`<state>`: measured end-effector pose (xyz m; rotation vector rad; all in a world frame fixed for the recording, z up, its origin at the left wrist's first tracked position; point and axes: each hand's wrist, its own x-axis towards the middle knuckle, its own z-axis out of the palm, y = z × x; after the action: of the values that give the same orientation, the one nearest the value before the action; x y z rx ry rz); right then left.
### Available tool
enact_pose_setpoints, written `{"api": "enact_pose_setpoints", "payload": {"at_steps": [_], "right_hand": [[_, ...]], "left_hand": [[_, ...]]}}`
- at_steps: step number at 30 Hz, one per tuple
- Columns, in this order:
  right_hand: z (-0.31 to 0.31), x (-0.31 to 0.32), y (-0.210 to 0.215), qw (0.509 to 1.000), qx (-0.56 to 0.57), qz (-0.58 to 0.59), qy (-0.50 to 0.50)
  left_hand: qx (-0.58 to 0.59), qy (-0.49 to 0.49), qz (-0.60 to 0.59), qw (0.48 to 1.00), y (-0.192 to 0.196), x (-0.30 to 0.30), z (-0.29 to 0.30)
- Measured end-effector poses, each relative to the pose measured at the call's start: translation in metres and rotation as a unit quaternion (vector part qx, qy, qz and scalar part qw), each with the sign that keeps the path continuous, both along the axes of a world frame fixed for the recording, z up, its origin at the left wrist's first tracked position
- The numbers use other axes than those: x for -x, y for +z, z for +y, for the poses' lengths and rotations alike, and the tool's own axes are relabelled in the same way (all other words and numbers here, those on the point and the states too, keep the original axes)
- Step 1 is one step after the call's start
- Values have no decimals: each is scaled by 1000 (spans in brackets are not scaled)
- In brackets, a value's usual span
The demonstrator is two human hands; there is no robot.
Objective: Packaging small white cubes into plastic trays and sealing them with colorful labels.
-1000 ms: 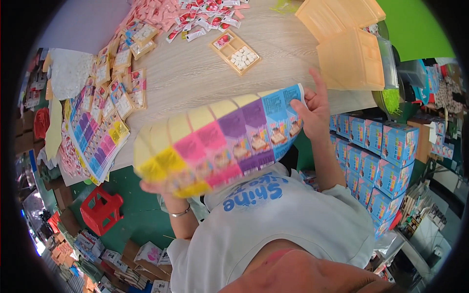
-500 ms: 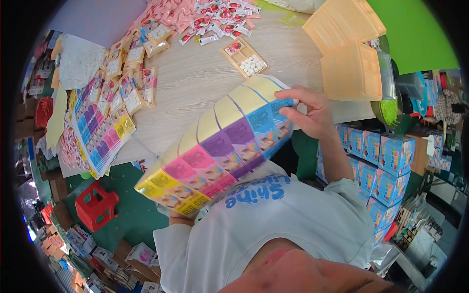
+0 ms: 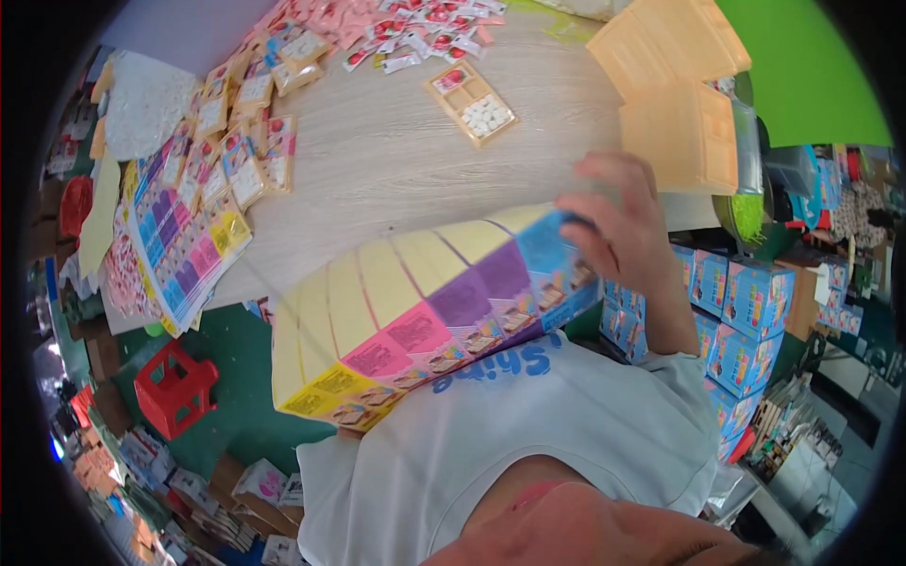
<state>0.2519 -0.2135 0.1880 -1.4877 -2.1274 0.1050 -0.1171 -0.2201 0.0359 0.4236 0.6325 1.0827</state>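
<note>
At the far left, a red plastic stool (image 3: 175, 387) is seen on the green floor (image 3: 236, 415), below the edge of the wooden table (image 3: 377, 160). On the left part of the table a flat sheet of coloured packets (image 3: 179, 245) is laid, with yellow, pink, purple and blue columns, and beside it small packets (image 3: 236, 141) are spread in loose rows toward the far edge.

A long stack of coloured boxes (image 3: 425, 311) is held in front of the white shirt (image 3: 528, 443), tilted so that its left end sits lower and nearer the body and its right end rises over the table edge. Its bands run from yellow at the left through pink and purple to blue at the right. The left hand is not seen; it is hidden behind the lower left end of the stack, so its grip cannot be told.

Farther back on the table, a small tray with white pieces (image 3: 470, 102) is set alone, apart from the stack. The right hand (image 3: 628, 236) is laid over the blue right end of the stack, fingers spread and curled down onto its top and side, pressing on it rather than closed around it.

To the right, orange trays (image 3: 679, 123) are stacked at the table corner, and blue cartons (image 3: 746, 302) are piled below them beside the person.
</note>
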Motion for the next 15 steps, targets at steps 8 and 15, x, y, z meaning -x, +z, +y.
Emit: {"api": "enact_pose_setpoints", "payload": {"at_steps": [8,15], "right_hand": [[17,54,-27,965,-71,57,245],[11,49,-54,954,-70,112,270]], "left_hand": [[33,42,43,998,9,3,-27],[72,47,71,994,11,-3,-42]]}}
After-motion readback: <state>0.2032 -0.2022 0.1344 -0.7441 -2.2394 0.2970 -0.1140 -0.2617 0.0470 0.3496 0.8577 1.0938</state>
